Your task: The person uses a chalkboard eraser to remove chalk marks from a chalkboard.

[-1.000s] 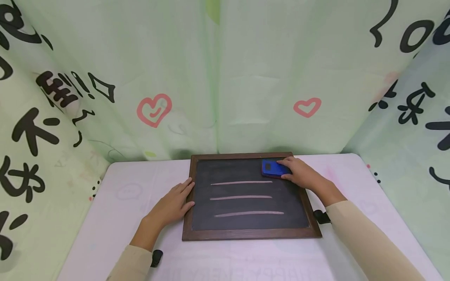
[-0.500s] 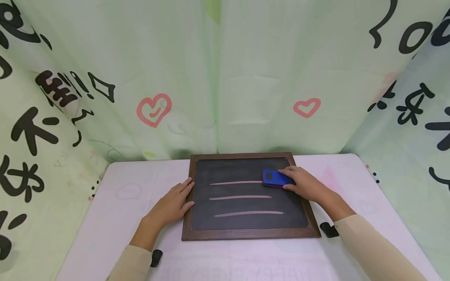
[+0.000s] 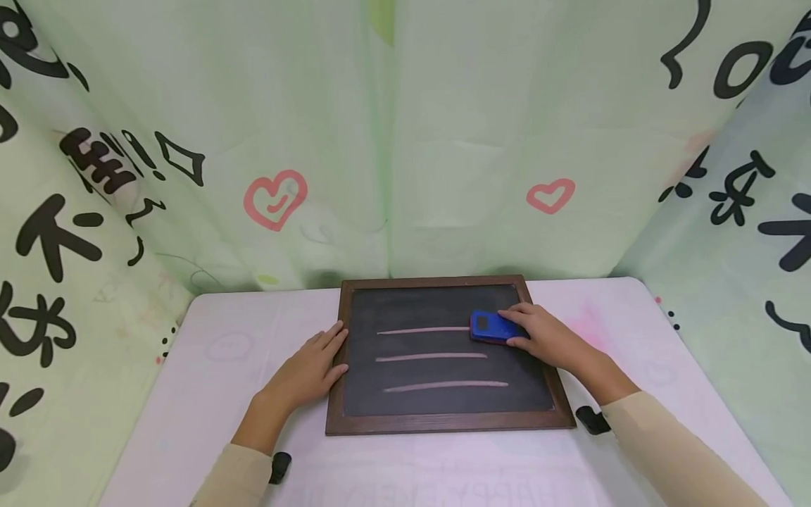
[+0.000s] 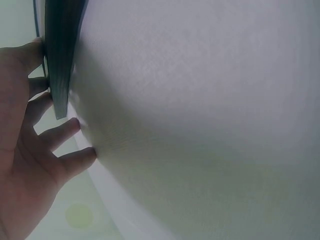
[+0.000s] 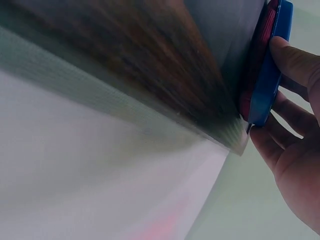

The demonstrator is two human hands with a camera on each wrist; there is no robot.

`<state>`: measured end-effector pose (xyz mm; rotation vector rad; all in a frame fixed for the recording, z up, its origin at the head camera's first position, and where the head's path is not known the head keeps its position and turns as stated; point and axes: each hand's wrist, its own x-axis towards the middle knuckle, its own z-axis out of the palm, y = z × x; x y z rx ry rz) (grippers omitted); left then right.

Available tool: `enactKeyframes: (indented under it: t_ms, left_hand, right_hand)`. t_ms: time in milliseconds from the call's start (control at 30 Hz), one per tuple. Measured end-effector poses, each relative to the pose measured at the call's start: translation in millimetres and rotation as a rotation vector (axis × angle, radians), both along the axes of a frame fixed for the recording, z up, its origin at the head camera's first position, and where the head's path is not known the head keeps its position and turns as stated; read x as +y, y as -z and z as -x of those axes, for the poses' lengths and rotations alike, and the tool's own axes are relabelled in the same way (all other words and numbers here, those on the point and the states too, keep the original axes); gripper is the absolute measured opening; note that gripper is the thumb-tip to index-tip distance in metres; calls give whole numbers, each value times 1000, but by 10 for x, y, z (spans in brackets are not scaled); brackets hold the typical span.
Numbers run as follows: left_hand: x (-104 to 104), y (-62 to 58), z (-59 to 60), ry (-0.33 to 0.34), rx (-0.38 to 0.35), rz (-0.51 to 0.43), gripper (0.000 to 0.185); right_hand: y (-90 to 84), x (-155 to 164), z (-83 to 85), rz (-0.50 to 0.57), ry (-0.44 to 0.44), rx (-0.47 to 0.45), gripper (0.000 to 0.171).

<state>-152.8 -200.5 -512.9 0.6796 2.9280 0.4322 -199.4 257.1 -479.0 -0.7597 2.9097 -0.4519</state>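
Note:
A small blackboard (image 3: 437, 408) in a brown wooden frame lies on the table, with three pinkish chalk lines (image 3: 434, 357) drawn across it. My right hand (image 3: 548, 334) grips a blue eraser (image 3: 491, 326) by its right end; the eraser covers the right end of the top line. In the right wrist view the thumb and fingers hold the blue back of the eraser (image 5: 272, 70), its reddish pad facing the board. My left hand (image 3: 310, 366) rests against the left side of the frame, its fingertips touching the wood (image 4: 62, 60).
The table (image 3: 253, 317) has a whitish cloth. Pale green curtains (image 3: 456, 141) with hearts and black lettering hang behind it and at both sides. A dark wrist-worn piece (image 3: 592, 420) sits under the right sleeve, another (image 3: 279, 467) by the left.
My right hand has brought the eraser down from near the board's top edge onto the right end of the top chalk line. The left hand stays at the frame.

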Motion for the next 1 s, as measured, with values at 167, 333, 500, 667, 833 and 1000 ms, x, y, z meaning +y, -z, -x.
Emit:
enactKeyframes:
  t_ms: [167,333,500,667,833,1000]
  left_hand:
    - [-6,12,3,2,9,-2,68]
    - [-3,10,4,2,0,-10,69]
    - [-1,-2,0,3,1,-14,69]
    - [5,-12,-3,-1,-10,-15,70]
    - [6,-30,-9,-4,-11,-17,70]
    - [0,-30,-7,-8,-9,-14,70]
  right_hand:
    - [2,-82,28,-5,-17,17,57]
    - [-4,-213,55,-14,-32,18,57]
    - [3,-353,97,-26,-57,19,59]
    - [-7,-495,134,-34,-81,-4,59]
    - [-26,-666,182,-48,-103,-32,59]
    - [-42,-861,224,-66,-122,-47,59]
